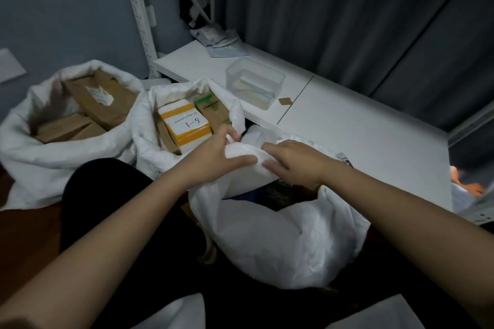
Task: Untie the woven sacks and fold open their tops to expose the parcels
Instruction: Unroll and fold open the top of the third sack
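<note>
We have both hands on the nearest woven sack (280, 243), at the far edge of its mouth. Left hand (213, 155) has its grip closed on a bunched fold of the white fabric, thumb laid along the front of the fold, fingers curled over the top. Right hand (291, 163) grips the same fold just beside it, fingers wrapped over the rolled edge. The two hands nearly touch.

This sack's mouth is partly open; we see something dark (278, 192) inside under the rolled edge (too dim to tell what it is).

Two more sacks sit to the left on the floor, tops already folded down. The middle sack (149, 136) shows a white and orange parcel (184, 123) marked "6-1" and a brown box with green print (213, 109) beside it. The far-left sack (40, 157) holds several brown cardboard boxes (99, 99), one with a white label.

Behind the sacks runs a low white shelf (361, 131) with a clear plastic container (255, 83) and a pile of flat packets (219, 40) at its far end. Grey curtain (347, 21) behind that.
</note>
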Action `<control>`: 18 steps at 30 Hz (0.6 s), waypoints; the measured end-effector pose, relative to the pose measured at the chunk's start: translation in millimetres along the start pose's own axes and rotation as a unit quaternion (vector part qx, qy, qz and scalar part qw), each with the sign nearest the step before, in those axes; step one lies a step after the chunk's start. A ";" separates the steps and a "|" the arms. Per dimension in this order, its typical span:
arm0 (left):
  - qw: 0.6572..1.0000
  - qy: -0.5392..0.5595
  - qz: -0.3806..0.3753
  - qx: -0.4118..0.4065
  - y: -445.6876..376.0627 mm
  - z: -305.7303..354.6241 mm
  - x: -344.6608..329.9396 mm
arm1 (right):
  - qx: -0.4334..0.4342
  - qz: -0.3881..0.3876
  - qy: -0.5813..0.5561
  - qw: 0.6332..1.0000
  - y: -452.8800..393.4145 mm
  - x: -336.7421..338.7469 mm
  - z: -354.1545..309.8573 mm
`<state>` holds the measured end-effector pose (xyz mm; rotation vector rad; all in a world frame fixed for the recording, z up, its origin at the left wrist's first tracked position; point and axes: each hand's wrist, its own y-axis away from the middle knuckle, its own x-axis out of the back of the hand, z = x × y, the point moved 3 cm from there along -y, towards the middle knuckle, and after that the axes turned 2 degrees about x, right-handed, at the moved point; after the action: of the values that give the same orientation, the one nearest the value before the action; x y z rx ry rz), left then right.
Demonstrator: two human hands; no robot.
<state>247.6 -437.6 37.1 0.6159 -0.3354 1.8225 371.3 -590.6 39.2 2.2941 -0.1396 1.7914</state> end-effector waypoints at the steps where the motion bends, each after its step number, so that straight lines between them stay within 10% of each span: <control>1: 0.996 -0.082 0.021 -0.016 2.6 -1.5 8.0 | -0.005 0.018 -0.023 1.000 -2.6 5.2 -1.0; 6: 0.956 -0.264 0.081 -0.099 11.3 4.1 36.0 | -0.031 0.109 -0.098 0.989 -11.4 26.3 -3.5; 14: 0.984 -0.135 0.084 -0.079 14.7 -11.7 53.7 | -0.058 0.040 -0.051 0.996 -22.3 12.9 -48.1; 18: 0.932 -0.358 0.036 -0.050 24.1 -10.4 41.0 | -0.114 -0.022 -0.302 0.946 -33.7 12.9 -53.1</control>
<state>212.7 -407.8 53.4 1.2006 -0.9397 1.5773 331.5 -544.7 59.8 2.5575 -0.3691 0.9342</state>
